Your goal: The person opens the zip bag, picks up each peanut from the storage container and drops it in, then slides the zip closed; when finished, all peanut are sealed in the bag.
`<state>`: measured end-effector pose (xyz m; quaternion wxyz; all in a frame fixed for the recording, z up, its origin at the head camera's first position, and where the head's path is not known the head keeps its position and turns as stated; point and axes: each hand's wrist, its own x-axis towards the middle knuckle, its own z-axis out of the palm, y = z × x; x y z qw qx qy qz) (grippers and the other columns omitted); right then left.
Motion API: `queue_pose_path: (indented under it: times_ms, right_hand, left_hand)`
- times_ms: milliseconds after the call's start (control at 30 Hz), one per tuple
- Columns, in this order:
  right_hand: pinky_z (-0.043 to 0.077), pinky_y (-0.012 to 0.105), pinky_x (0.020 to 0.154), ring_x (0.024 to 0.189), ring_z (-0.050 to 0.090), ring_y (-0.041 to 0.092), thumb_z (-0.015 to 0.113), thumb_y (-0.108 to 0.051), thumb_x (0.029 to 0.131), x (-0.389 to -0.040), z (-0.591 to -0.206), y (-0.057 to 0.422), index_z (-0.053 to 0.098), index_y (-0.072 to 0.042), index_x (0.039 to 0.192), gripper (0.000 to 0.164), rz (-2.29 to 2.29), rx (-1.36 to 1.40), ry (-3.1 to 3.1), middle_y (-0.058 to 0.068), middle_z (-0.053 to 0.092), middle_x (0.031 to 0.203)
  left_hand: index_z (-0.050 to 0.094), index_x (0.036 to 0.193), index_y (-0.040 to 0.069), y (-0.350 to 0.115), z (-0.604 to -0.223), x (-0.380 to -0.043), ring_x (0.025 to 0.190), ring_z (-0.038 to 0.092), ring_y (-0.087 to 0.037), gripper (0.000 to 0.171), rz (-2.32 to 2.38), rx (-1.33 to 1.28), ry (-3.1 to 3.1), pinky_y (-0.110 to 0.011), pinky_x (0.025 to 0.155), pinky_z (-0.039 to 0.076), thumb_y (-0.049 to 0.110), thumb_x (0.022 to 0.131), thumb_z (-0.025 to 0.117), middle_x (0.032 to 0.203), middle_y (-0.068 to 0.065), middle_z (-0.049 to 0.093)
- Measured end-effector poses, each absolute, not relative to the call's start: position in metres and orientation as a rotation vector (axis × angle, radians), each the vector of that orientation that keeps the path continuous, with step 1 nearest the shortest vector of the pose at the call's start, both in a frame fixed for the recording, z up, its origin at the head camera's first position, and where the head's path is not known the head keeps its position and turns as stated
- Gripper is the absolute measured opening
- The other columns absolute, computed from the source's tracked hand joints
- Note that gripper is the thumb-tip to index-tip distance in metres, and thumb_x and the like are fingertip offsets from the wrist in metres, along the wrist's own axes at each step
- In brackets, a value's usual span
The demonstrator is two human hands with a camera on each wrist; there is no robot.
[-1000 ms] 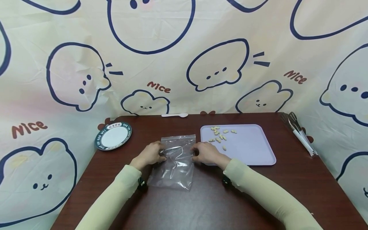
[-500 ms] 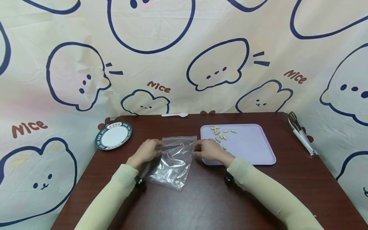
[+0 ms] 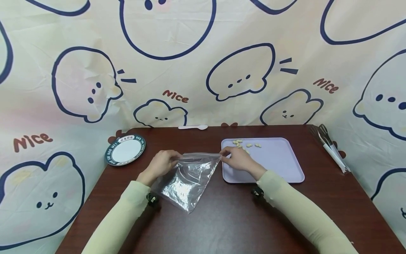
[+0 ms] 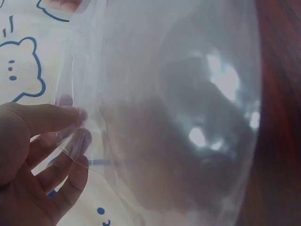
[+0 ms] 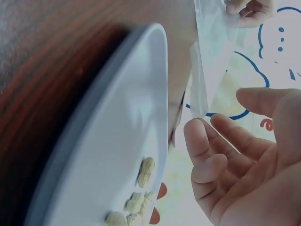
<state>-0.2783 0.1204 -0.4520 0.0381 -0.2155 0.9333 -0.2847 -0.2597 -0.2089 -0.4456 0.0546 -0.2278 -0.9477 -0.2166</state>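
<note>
We count two hands, one plastic bag point(image 3: 190, 183), one lilac tray point(image 3: 276, 162), one plate point(image 3: 125, 151) with a dark green rim, and one white spoon point(image 3: 192, 127) at the far side of the brown table point(image 3: 206, 233). Of the utensils point(image 3: 337, 158) with white handles, at the right edge, we count at least two. Of the peanuts point(image 5: 146, 172), which lie in the tray, we can separate five in the right wrist view.

The bag is transparent, wrinkled and full of bright reflections, with a zip strip along its upper edge. It is between the two hands, over the table and to the left of the tray, in a slanting position, with one lower corner pointing toward the person. The left hand point(image 3: 160, 165) pinches its upper left corner between thumb and fingers. The right hand point(image 3: 239, 160) is at the upper right corner; its thumb stands apart from the curved fingers in the right wrist view, and we cannot tell if it pinches the plastic.

The right hand hides some peanuts from the head view, and the lower border of the right wrist view cuts others. The heads of the utensils overlap, so they are difficult to distinguish.
</note>
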Motion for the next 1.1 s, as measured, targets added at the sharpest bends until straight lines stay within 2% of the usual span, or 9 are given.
queue_pose_path:
  times_ms: [267,433,567,633,800,1100]
  right_hand:
    - [0.052,0.045,0.091,0.104,0.069,0.026,0.055,-0.033,0.101,-0.285,-0.451,0.129,0.069,-0.012,0.122,0.033,-0.925,-0.606,2.874,0.007,0.072,0.117]
    - [0.050,0.048,0.094,0.110,0.066,0.031,0.052,-0.032,0.102,-0.287,-0.450,0.132,0.069,-0.010,0.124,0.035,-0.959,-0.600,2.871,0.011,0.071,0.121]
    - [0.050,0.048,0.094,0.111,0.066,0.031,0.051,-0.032,0.103,-0.288,-0.450,0.132,0.069,-0.009,0.123,0.035,-0.950,-0.608,2.877,0.012,0.071,0.121]
    - [0.051,0.046,0.091,0.107,0.067,0.029,0.051,-0.031,0.102,-0.289,-0.451,0.131,0.071,-0.009,0.120,0.034,-0.957,-0.614,2.866,0.011,0.073,0.117]
    - [0.050,0.034,0.075,0.086,0.066,0.017,0.051,-0.028,0.102,-0.291,-0.451,0.128,0.074,-0.008,0.109,0.031,-1.046,-0.622,2.740,0.006,0.075,0.102]
    - [0.052,0.030,0.069,0.076,0.067,0.014,0.050,-0.023,0.103,-0.288,-0.450,0.122,0.073,-0.004,0.115,0.032,-1.198,-0.577,2.506,0.009,0.075,0.093]
  left_hand:
    - [0.077,0.108,0.016,-0.204,-0.436,-0.259,0.104,0.070,-0.024,0.022,-0.718,-0.726,-2.827,-0.045,0.092,0.054,0.006,0.090,0.069,0.110,-0.003,0.075]
    - [0.077,0.108,0.020,-0.201,-0.431,-0.257,0.103,0.068,-0.020,0.024,-0.775,-0.775,-2.813,-0.043,0.091,0.054,0.005,0.091,0.070,0.110,0.001,0.075]
    - [0.077,0.109,0.019,-0.199,-0.428,-0.255,0.100,0.068,-0.018,0.025,-0.799,-0.824,-2.795,-0.041,0.087,0.055,0.003,0.091,0.069,0.108,0.001,0.075]
    - [0.077,0.109,0.018,-0.198,-0.427,-0.255,0.098,0.067,-0.017,0.025,-0.797,-0.855,-2.784,-0.040,0.085,0.055,0.003,0.091,0.069,0.107,0.002,0.075]
    - [0.078,0.108,0.017,-0.193,-0.423,-0.254,0.099,0.066,-0.016,0.026,-0.793,-0.956,-2.745,-0.038,0.084,0.053,0.001,0.090,0.068,0.107,0.002,0.075]
    - [0.077,0.108,0.020,-0.187,-0.421,-0.255,0.105,0.064,-0.013,0.027,-0.816,-1.063,-2.725,-0.037,0.090,0.053,0.001,0.090,0.069,0.110,0.007,0.074]
